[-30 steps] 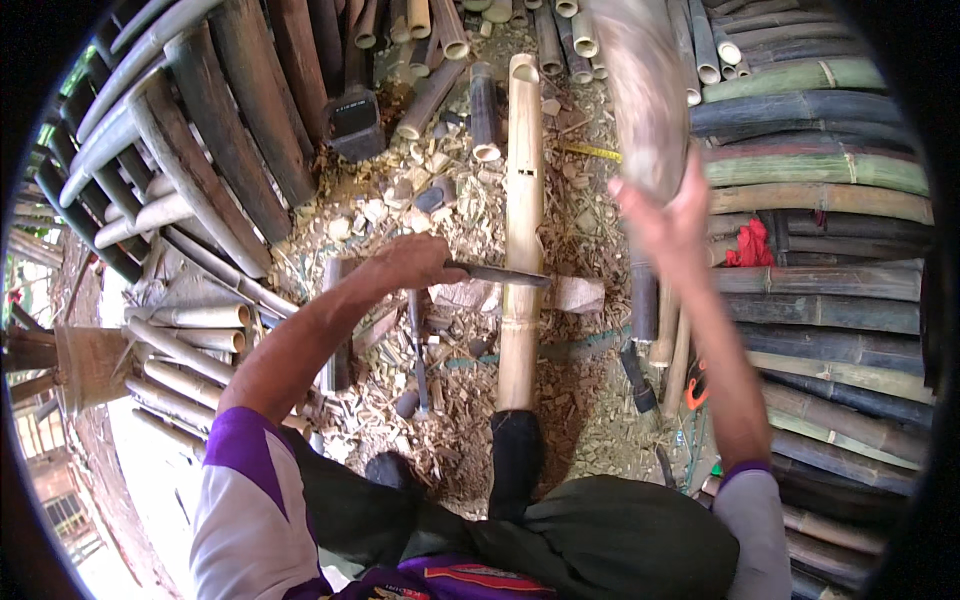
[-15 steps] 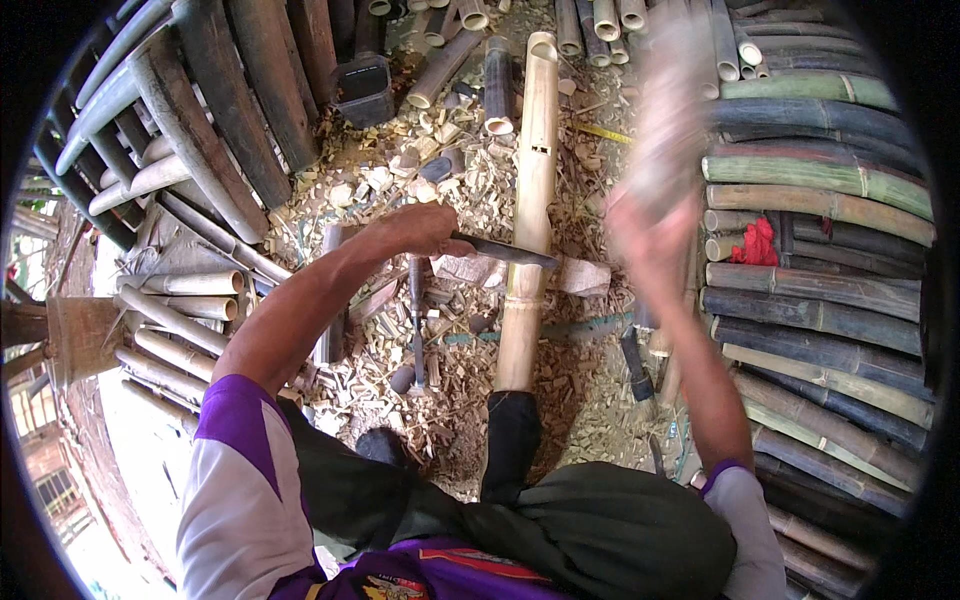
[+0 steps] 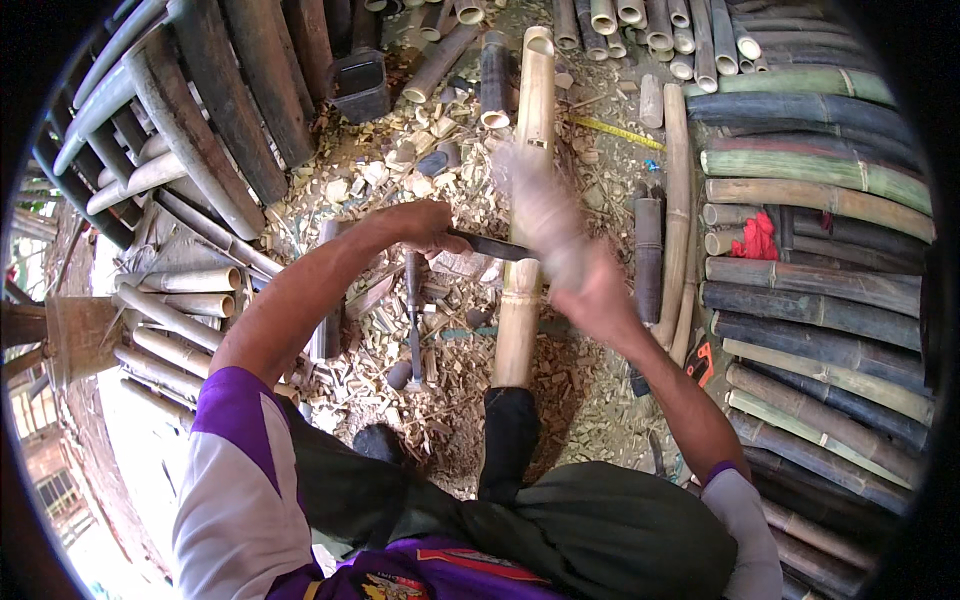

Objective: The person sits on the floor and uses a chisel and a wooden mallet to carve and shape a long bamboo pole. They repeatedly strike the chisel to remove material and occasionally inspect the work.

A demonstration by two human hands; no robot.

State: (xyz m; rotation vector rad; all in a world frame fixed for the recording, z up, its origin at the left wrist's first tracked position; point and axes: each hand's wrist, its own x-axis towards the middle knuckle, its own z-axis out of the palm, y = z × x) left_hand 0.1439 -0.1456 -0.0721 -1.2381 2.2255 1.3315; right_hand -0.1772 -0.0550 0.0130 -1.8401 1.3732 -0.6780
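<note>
Left hand [image 3: 428,228] closed round the left end of a knife [image 3: 492,246], which lies across the pale bamboo pole [image 3: 517,325] at centre; right hand [image 3: 594,288] wrapped round a blurred club's [image 3: 545,215] near end; knife probably best held square and steady

The left forearm [image 3: 295,285] slants up to a closed left hand [image 3: 430,230], just left of the pale bamboo pole [image 3: 519,315]. Right of the pole, the right forearm [image 3: 685,390] angles inward to a curled, motion-blurred right hand [image 3: 592,292]. The dark-shod right foot [image 3: 508,435] meets the pole's near end.
</note>
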